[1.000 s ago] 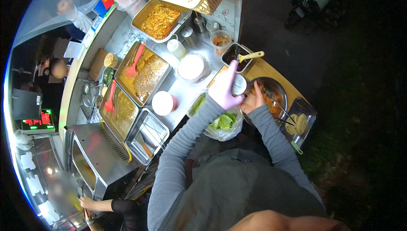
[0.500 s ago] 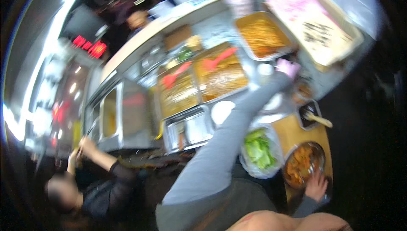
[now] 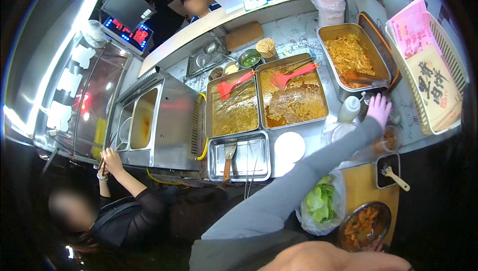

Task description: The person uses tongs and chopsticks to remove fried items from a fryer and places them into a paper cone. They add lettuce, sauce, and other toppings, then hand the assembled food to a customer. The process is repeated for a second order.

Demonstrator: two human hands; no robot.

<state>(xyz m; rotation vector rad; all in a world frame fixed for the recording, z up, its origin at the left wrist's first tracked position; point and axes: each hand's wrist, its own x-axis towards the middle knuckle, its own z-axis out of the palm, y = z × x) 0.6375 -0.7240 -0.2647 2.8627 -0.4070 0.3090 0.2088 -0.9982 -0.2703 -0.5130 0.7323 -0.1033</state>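
My left hand (image 3: pixel 380 110), in a pink glove, reaches across the counter with its fingers stretched out. It is beside a dark-topped container (image 3: pixel 367 98) and just right of a white squeeze bottle (image 3: pixel 350 108); no grip shows. My right hand (image 3: pixel 377 246) barely shows at the near rim of a metal bowl (image 3: pixel 343 238) with orange-brown chunks of food (image 3: pixel 362 221); its fingers are mostly hidden. Left of that bowl, green lettuce leaves (image 3: pixel 321 200) lie in a clear plastic bag. A small black container (image 3: pixel 382 160) with a light-handled brush (image 3: pixel 397 179) stands above the bowl.
Two trays with oily griddle-like surfaces (image 3: pixel 294 97) carry red brushes (image 3: pixel 294 75). A deep tray of shredded food (image 3: pixel 351 54) stands beyond my left hand, and a basket of paper bags (image 3: pixel 432 84) to its right. At left, a co-worker's hand (image 3: pixel 112 160) is by the fryer (image 3: pixel 174 121).
The view has shifted and sharpened, so the counter appears lower and farther right. My left hand stays near the squeeze bottle. My right hand, earlier spread at the bowl, is now mostly hidden.
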